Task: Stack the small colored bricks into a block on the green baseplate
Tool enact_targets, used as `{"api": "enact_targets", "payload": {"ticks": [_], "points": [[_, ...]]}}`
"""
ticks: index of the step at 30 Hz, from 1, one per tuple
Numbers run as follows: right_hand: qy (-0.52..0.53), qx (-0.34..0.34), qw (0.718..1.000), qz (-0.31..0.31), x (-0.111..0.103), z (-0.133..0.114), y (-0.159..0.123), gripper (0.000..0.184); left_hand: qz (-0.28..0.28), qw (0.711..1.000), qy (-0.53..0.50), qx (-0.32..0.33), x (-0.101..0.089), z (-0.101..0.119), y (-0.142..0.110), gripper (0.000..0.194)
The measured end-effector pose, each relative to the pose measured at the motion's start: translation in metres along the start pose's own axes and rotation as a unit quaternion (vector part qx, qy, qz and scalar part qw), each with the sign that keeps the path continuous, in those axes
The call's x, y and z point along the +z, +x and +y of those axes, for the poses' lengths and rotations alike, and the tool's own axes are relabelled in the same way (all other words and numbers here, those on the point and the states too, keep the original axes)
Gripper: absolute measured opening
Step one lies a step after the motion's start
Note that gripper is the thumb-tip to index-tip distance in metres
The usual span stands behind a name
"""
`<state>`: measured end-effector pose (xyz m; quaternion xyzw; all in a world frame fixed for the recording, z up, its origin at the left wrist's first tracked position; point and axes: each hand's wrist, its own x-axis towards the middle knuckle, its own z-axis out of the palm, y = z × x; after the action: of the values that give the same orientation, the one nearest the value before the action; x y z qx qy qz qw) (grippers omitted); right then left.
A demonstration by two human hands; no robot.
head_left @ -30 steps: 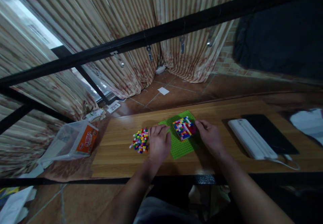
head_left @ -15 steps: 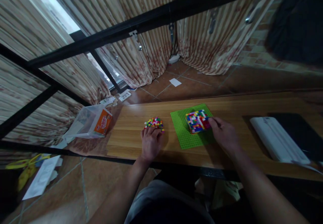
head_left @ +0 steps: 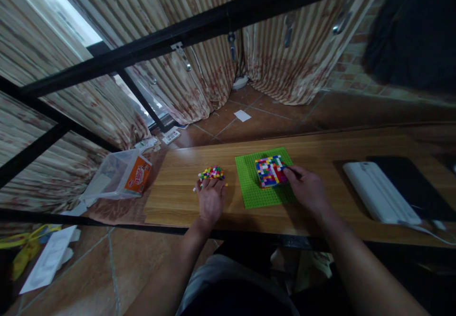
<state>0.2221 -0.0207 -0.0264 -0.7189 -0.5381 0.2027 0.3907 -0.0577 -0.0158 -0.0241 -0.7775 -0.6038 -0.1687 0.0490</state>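
Observation:
A heap of small, many-coloured toy bricks (head_left: 213,171) lies on the wooden table. My left hand (head_left: 210,202) is laid over its near side, fingers outstretched and touching the bricks; its fingertips partly cover them. To the right, a block built from coloured bricks (head_left: 270,172) rests on a green studded baseplate (head_left: 251,195). My right hand (head_left: 309,188) reaches in from the right, thumb and finger pinched at the right edge of that block. Between the fingertips is what looks like a dark blue toy brick, mostly hidden.
On the right of the wooden table (head_left: 171,199) lie a white oblong device (head_left: 379,195) with a cable and a dark flat panel (head_left: 413,185). Past its left end, a clear plastic bin (head_left: 116,176) with an orange label stands on the floor. A black metal rail (head_left: 210,23) crosses beyond the table.
The view has shifted slightly. My left fingers have stretched out over the heap, and a few loose bricks lie at its sides. My right hand stays at the block's right edge.

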Motion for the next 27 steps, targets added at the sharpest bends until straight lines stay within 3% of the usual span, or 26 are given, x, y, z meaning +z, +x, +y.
{"api": "enact_targets", "payload": {"ticks": [15,18,22,27], "points": [[0.025,0.003,1.000,-0.009,0.000,-0.005,0.001,0.036,0.027,0.998,-0.046,0.027,0.002,0.003,0.008,0.024],[0.019,0.000,1.000,-0.011,0.000,-0.005,0.001,0.035,0.043,0.991,-0.122,0.037,-0.002,0.019,0.019,0.023],[0.021,-0.006,1.000,-0.020,-0.001,-0.005,0.001,0.036,0.043,0.971,-0.232,0.038,-0.007,0.058,0.039,0.017],[0.037,-0.005,0.999,-0.027,-0.003,-0.008,0.001,0.035,0.028,0.961,-0.269,0.060,-0.002,0.105,0.058,0.014]]}}
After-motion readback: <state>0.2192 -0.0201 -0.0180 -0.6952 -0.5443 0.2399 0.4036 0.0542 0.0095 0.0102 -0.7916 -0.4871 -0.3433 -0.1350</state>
